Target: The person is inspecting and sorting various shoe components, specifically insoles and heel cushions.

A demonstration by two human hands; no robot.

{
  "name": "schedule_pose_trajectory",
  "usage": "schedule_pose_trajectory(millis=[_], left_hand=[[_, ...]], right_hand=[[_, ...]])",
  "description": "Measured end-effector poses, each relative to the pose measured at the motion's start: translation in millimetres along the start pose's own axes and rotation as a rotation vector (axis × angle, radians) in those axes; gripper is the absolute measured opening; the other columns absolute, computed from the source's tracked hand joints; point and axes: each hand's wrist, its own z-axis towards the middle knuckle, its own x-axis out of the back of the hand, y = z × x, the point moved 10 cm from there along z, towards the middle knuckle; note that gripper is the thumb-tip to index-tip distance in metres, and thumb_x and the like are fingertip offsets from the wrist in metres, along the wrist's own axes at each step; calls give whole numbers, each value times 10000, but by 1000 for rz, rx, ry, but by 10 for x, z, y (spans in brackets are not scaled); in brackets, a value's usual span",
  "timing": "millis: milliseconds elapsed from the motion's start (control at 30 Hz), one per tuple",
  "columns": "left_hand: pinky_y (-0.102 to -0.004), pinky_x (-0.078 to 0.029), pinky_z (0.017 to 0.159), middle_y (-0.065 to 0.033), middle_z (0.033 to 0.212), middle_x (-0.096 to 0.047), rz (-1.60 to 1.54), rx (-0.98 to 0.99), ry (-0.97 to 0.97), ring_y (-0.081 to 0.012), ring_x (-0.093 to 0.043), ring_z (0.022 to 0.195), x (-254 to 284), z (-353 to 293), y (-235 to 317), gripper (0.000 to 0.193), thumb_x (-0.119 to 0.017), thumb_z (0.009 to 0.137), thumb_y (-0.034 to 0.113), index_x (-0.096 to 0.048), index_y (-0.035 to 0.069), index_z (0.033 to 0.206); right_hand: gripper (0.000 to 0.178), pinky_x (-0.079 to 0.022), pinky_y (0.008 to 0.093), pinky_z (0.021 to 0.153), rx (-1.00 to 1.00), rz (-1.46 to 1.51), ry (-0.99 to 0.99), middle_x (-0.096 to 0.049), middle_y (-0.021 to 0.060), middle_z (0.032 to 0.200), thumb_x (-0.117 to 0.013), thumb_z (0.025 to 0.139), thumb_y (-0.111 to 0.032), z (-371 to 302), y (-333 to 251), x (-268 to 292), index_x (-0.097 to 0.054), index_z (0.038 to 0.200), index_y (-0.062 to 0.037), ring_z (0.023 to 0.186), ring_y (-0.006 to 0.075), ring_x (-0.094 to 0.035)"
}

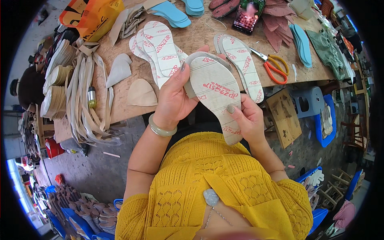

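Note:
A white shoe insole (216, 86) with red print and thin lines is held up in front of my chest. My left hand (178, 88), wearing a pale bangle (162, 127), is closed round its wide end, thumb on the edge. A grey layer shows along the rim there; I cannot tell if it is attached. My right hand (249, 120) pinches the narrow end, thumb on top. Beyond my left hand lies a stack of similar printed insoles (158, 46). More insoles (244, 66) overlap on the table right of the held one.
Orange-and-yellow-handled scissors (276, 68) and a phone (248, 16) lie on the wooden table (108, 52). Blue insoles (170, 14) and dark red pieces (276, 24) are at the back. Fabric strips (82, 80) hang over the left edge. Beige toe-shaped pieces (142, 94) sit near the front.

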Motion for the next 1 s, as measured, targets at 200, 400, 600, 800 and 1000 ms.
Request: schedule_pose_trajectory(millis=[200, 400, 600, 800, 1000], left_hand=[[-460, -391, 1053, -242, 1427, -362, 17, -8, 5, -333, -422, 1299, -43, 2, 10, 562, -310, 1015, 387, -247, 29, 1443], [-447, -386, 1057, -209, 1389, -434, -57, 17, -19, -311, -457, 1276, -41, 9, -20, 527, -338, 1017, 320, -253, 20, 1441], [-457, -405, 1041, -248, 1382, -424, -215, 15, -59, -325, -460, 1270, -61, -4, -85, 528, -382, 1003, 287, -263, 13, 1438], [-464, -441, 1010, -247, 1321, -484, -44, 23, 52, -332, -506, 1220, 76, 8, -132, 440, -482, 959, 178, -378, -10, 1342], [-446, -466, 987, -183, 1235, -558, 12, 5, 114, -285, -557, 1162, 162, -65, -119, 377, -511, 959, 172, -431, -11, 1280]], right_hand=[[206, -470, 217, 772, -13, -6, 11, -631, 50, 996, -525, 945, -54, -3, 33, 0, -524, 1130, 37, 867, 60, -573], [212, -474, 219, 760, -38, -2, 33, -631, 43, 984, -521, 937, -44, -9, 69, 37, -530, 1134, 34, 859, 59, -572], [183, -455, 210, 670, -17, -99, 69, -620, 3, 862, -568, 907, -65, 60, 91, 62, -577, 1068, 22, 758, 27, -528], [166, -439, 215, 615, -19, -136, 83, -600, -11, 783, -602, 888, -89, 63, 110, 68, -602, 1022, 8, 692, 24, -499], [180, -445, 231, 610, 34, -238, 66, -607, 30, 759, -617, 881, -98, 60, 81, 58, -604, 1026, 8, 666, 45, -512]])
